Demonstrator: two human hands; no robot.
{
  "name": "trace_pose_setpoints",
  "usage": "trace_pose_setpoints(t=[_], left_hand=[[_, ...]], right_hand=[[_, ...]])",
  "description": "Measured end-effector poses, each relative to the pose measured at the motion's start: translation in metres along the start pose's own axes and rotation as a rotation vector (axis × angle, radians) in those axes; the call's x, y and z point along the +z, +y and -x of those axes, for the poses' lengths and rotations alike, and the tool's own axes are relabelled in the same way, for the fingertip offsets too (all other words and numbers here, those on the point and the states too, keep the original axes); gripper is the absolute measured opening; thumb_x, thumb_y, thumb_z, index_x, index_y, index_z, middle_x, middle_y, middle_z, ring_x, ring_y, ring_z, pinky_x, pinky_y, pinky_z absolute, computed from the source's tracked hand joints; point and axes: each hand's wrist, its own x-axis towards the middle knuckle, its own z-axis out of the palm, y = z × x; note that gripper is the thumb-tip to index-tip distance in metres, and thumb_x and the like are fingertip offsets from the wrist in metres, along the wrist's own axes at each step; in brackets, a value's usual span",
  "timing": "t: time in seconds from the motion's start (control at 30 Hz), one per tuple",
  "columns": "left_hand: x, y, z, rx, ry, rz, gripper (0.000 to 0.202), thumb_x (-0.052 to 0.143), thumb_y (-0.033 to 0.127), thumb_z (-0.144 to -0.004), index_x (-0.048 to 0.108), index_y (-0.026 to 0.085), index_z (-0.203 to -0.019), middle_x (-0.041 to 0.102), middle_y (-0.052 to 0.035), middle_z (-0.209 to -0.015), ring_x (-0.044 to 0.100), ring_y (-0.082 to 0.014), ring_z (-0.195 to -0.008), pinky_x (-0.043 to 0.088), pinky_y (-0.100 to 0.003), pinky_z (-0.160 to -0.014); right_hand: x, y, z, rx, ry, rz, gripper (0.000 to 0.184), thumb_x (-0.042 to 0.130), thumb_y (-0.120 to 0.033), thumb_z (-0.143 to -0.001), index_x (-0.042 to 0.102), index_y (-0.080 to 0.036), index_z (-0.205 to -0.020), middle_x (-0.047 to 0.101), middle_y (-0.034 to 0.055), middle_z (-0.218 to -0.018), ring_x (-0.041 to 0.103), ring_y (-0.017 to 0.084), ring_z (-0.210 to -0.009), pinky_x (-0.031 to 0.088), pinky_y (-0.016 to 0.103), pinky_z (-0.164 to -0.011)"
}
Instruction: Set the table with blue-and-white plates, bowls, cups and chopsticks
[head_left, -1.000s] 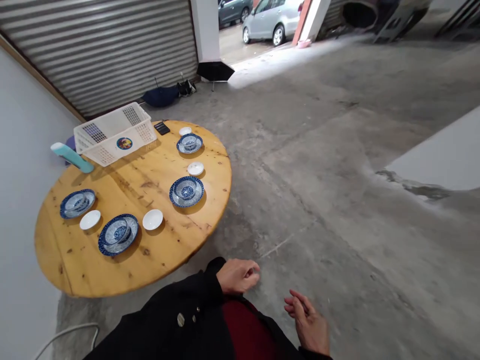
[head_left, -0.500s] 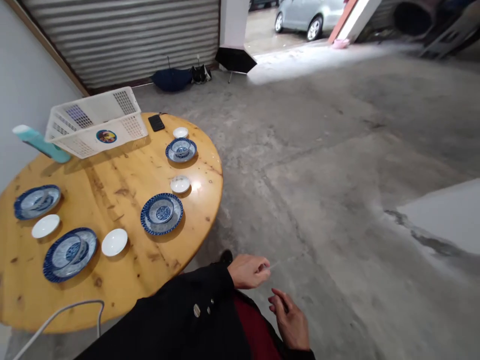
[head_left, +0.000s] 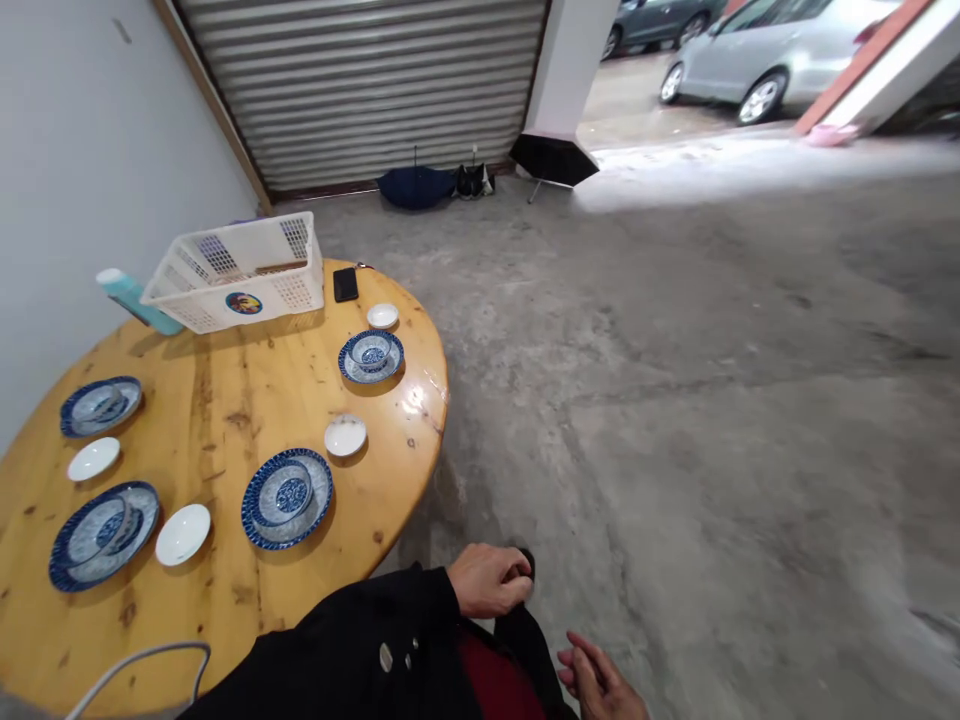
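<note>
My left hand [head_left: 491,580] hangs in front of my body past the table's near edge, its fingers curled closed; whatever they may hold is hidden. Lower down to the right, my right hand [head_left: 600,680] is partly cut off by the frame's bottom edge, with its fingers loosely apart and nothing visible in them. Closest to my left hand on the table is a blue-and-white plate [head_left: 321,505] with a patterned bowl [head_left: 289,492] on it. Beside that plate lies a small white dish [head_left: 345,436].
The round wooden table [head_left: 390,455] bears several more plates with bowls and white dishes. At its far side stand a white plastic basket [head_left: 281,297], a teal bottle [head_left: 150,310] and a black phone [head_left: 346,285]. Open umbrellas [head_left: 553,160] rest on the concrete floor [head_left: 675,400] by the shutter.
My view has swung left and up, so the shutter and cars sit further right and lower. Both hands appear slightly lower. The tableware keeps its arrangement.
</note>
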Motion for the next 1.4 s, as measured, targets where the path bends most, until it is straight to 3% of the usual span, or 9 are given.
trace_pose_setpoints(t=[0.13, 0.3, 0.43, 0.53, 0.67, 0.83, 1.0, 1.2, 1.4], left_hand=[[-0.015, 0.021, -0.049, -0.058, 0.104, -0.012, 0.031, 0.051, 0.028, -0.089, 0.069, 0.024, -0.113, 0.079, -0.0011, -0.101, 0.072, -0.0191, -0.094, 0.049, -0.026, -0.082], [-0.033, 0.068, -0.114, -0.128, 0.256, 0.01, 0.032, 0.05, 0.03, -0.091, 0.068, 0.023, -0.117, 0.078, -0.002, -0.103, 0.072, -0.0187, -0.093, 0.049, -0.026, -0.083], [-0.038, 0.103, -0.156, -0.14, 0.287, 0.018, 0.032, 0.05, 0.028, -0.091, 0.068, 0.021, -0.117, 0.078, -0.0031, -0.101, 0.072, -0.0188, -0.092, 0.049, -0.026, -0.082], [-0.041, 0.118, -0.18, -0.157, 0.264, 0.011, 0.031, 0.05, 0.028, -0.091, 0.067, 0.022, -0.116, 0.078, -0.0026, -0.099, 0.072, -0.0183, -0.092, 0.049, -0.025, -0.081], [-0.051, 0.121, -0.207, -0.223, 0.246, 0.012, 0.03, 0.051, 0.029, -0.09, 0.067, 0.024, -0.115, 0.079, -0.0017, -0.1, 0.072, -0.0186, -0.094, 0.05, -0.025, -0.08], [-0.08, 0.111, -0.252, -0.275, 0.287, 0.045, 0.028, 0.051, 0.03, -0.089, 0.068, 0.025, -0.112, 0.079, -0.0003, -0.097, 0.072, -0.018, -0.092, 0.049, -0.024, -0.078], [-0.133, 0.099, -0.312, -0.247, 0.338, 0.079, 0.031, 0.051, 0.03, -0.089, 0.067, 0.024, -0.115, 0.079, -0.0012, -0.099, 0.072, -0.0188, -0.094, 0.048, -0.025, -0.079], [-0.211, 0.078, -0.363, -0.223, 0.469, 0.159, 0.032, 0.049, 0.03, -0.091, 0.067, 0.023, -0.116, 0.078, -0.0022, -0.098, 0.071, -0.0183, -0.091, 0.047, -0.025, -0.078], [-0.25, 0.051, -0.386, -0.357, 0.555, 0.239, 0.033, 0.049, 0.029, -0.09, 0.068, 0.023, -0.115, 0.077, -0.0024, -0.095, 0.07, -0.0189, -0.089, 0.047, -0.026, -0.077]], right_hand=[[-0.037, -0.027, -0.077, -0.083, -0.103, 0.068, 0.06, 0.053, -0.072, -0.071, 0.07, -0.02, -0.097, 0.078, 0.0081, -0.08, 0.076, 0.024, -0.067, 0.062, 0.032, -0.064], [-0.102, -0.066, -0.168, -0.14, -0.13, 0.111, 0.055, 0.052, -0.064, -0.073, 0.07, -0.02, -0.1, 0.079, 0.008, -0.084, 0.077, 0.024, -0.072, 0.061, 0.03, -0.066], [-0.148, -0.09, -0.226, -0.185, -0.147, 0.16, 0.052, 0.052, -0.062, -0.071, 0.071, -0.021, -0.097, 0.079, 0.0078, -0.083, 0.077, 0.025, -0.072, 0.061, 0.031, -0.066], [-0.166, -0.103, -0.261, -0.2, -0.169, 0.208, 0.051, 0.05, -0.06, -0.071, 0.07, -0.022, -0.097, 0.079, 0.0073, -0.083, 0.077, 0.025, -0.072, 0.061, 0.032, -0.067], [-0.162, -0.117, -0.299, -0.228, -0.245, 0.21, 0.05, 0.049, -0.061, -0.073, 0.07, -0.022, -0.097, 0.079, 0.0072, -0.082, 0.077, 0.024, -0.07, 0.061, 0.032, -0.066], [-0.13, -0.144, -0.332, -0.294, -0.326, 0.195, 0.052, 0.043, -0.063, -0.081, 0.07, -0.022, -0.097, 0.077, 0.0065, -0.077, 0.075, 0.021, -0.063, 0.059, 0.03, -0.062], [-0.117, -0.186, -0.392, -0.419, -0.358, 0.302, 0.05, 0.04, -0.06, -0.085, 0.07, -0.022, -0.098, 0.077, 0.0057, -0.076, 0.074, 0.02, -0.062, 0.057, 0.029, -0.062], [-0.124, -0.265, -0.495, -0.364, -0.377, 0.414, 0.052, 0.047, -0.061, -0.076, 0.069, -0.02, -0.101, 0.079, 0.0079, -0.083, 0.076, 0.024, -0.072, 0.059, 0.031, -0.068], [-0.086, -0.314, -0.54, -0.397, -0.431, 0.42, 0.05, 0.048, -0.061, -0.077, 0.069, -0.021, -0.099, 0.078, 0.0062, -0.079, 0.075, 0.023, -0.067, 0.059, 0.031, -0.064]])
